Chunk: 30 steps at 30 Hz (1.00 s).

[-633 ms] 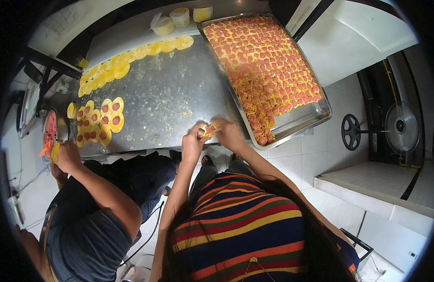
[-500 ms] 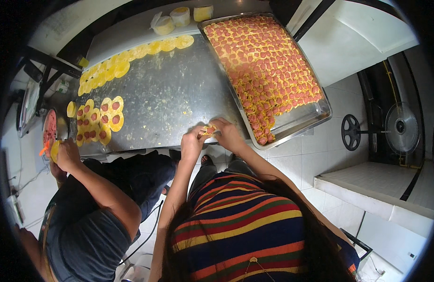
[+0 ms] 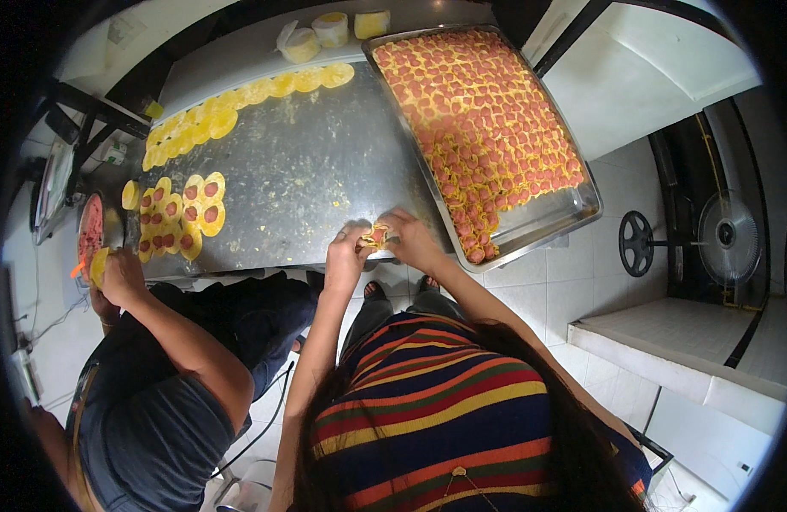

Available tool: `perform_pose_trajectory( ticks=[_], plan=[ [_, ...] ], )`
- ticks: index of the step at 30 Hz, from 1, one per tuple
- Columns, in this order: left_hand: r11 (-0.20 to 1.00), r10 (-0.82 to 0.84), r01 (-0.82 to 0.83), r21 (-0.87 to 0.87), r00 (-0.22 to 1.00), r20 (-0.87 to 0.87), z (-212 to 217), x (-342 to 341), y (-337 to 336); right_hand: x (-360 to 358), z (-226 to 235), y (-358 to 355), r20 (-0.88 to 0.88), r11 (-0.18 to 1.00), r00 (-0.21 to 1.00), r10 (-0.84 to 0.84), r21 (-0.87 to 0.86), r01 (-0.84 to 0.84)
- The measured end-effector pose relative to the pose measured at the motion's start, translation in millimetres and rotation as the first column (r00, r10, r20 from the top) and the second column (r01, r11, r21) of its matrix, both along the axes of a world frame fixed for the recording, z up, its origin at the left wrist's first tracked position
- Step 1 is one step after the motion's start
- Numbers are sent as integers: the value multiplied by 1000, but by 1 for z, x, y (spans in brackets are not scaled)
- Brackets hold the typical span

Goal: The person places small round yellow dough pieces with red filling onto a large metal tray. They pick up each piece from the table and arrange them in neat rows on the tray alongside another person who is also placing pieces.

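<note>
At the front edge of the metal table (image 3: 291, 171), my left hand (image 3: 345, 254) and my right hand (image 3: 413, 240) face each other. Between their fingertips they pinch a dumpling (image 3: 375, 235) with a yellow wrapper and pink meat filling; there may be more than one, as fingers cover part of it. Close to my right hand stands a large metal tray (image 3: 543, 243), its rows of open-topped dumplings (image 3: 487, 111) packed tightly. To the left, round yellow wrappers (image 3: 210, 192) topped with dabs of meat lie on the table.
Plain yellow wrappers (image 3: 210, 122) overlap along the table's far left. Stacks of wrappers (image 3: 331, 32) stand at the back. At the left, a co-worker's hand (image 3: 120, 277) holds a yellow wrapper beside a bowl of pink meat (image 3: 91, 226). A fan (image 3: 728, 230) is at the right.
My fingers have shifted slightly around the dumpling, and more of its pink top and wrapper shows. The co-worker's hand has moved a little; the tray and wrappers stay put.
</note>
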<state>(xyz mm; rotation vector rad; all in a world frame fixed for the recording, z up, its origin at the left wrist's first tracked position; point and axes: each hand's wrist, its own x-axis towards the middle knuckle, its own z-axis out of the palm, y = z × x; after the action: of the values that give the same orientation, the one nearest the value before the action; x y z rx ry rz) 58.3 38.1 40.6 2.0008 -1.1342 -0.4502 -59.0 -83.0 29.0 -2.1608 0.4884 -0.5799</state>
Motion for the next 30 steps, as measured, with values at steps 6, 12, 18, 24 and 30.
perform_pose_trajectory(
  ticks=[6, 12, 18, 24, 30],
  plan=[
    [997, -13, 6, 81, 996, 93, 4, 0, -3, 6, -2, 1, -30, 998, 998, 58, -18, -59],
    [1000, -21, 23, -20, 996, 85, 5, -2, 0, -1, 6, 3, -96, 1000, 995, 10, 11, -9],
    [994, -18, 19, 107, 1000, -14, 14, -2, -1, 3, 2, 2, -46, 998, 997, 66, -18, -67],
    [999, -33, 31, 15, 997, 71, 1, -2, -3, 4, 4, 7, -106, 999, 993, 44, 2, -44],
    [999, -26, 27, -34, 999, 30, -1, 0, 1, -1, 13, 9, -29, 1000, 1000, 3, 15, -2]
  ],
)
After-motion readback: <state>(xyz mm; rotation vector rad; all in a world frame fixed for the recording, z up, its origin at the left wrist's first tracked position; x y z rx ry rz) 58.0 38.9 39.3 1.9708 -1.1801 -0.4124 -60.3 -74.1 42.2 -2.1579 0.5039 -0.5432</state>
